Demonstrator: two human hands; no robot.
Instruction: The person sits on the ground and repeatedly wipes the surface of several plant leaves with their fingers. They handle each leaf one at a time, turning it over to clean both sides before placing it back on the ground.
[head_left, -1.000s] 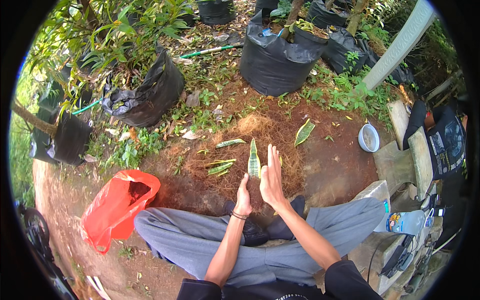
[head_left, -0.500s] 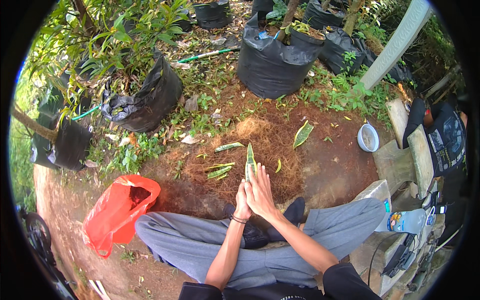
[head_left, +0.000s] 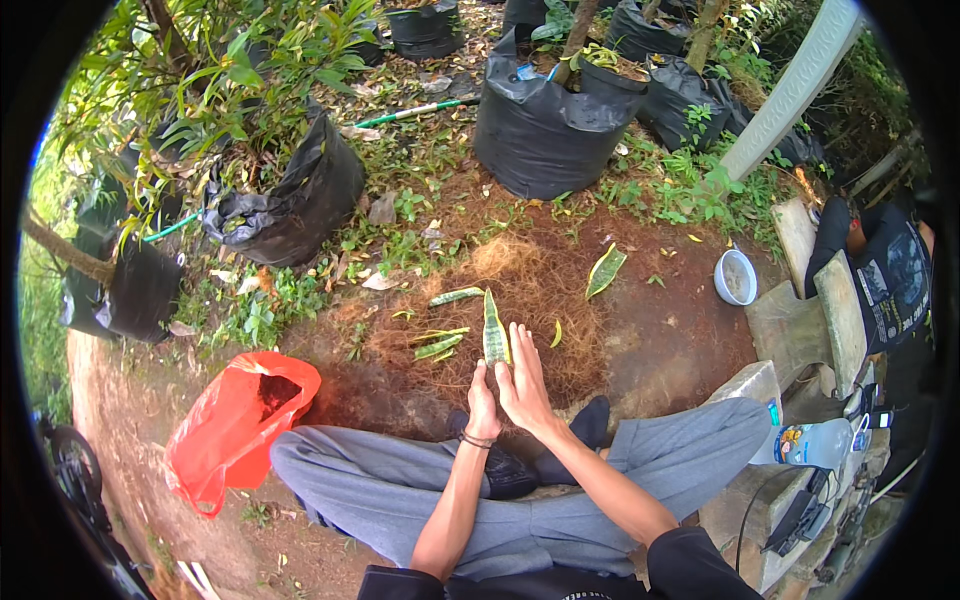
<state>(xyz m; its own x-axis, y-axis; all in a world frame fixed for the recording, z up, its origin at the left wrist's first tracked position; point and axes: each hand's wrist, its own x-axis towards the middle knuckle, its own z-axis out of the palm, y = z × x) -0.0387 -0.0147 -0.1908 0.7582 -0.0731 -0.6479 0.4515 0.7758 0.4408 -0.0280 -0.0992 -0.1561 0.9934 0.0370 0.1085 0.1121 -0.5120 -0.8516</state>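
An upright piece of snake plant leaf (head_left: 494, 330), green with yellow edges, stands over the brown fibre. My left hand (head_left: 483, 408) closes on its lower end, which is partly hidden between my hands. Alongside the leaf's right edge, my right hand (head_left: 528, 392) has its fingers stretched out and its thumb near the leaf's base. Beyond my hands lie a cut leaf piece (head_left: 456, 296), several narrow pieces and strips (head_left: 438, 347), a small yellow strip (head_left: 557, 333) and a wider leaf piece (head_left: 603, 271) farther right.
Coconut-like fibre (head_left: 505, 258) covers the soil ahead. A red plastic bag (head_left: 225, 430) with dark material sits left, a white bowl (head_left: 737, 277) right. Black planting bags (head_left: 545, 125) stand behind. A concrete bench (head_left: 800, 330), a water jug (head_left: 812, 444) and another person (head_left: 890, 270) are at right.
My right hand has shifted slightly right and down, uncovering more of the leaf's face. The leaf has tipped a little left. The other pieces lie where they were.
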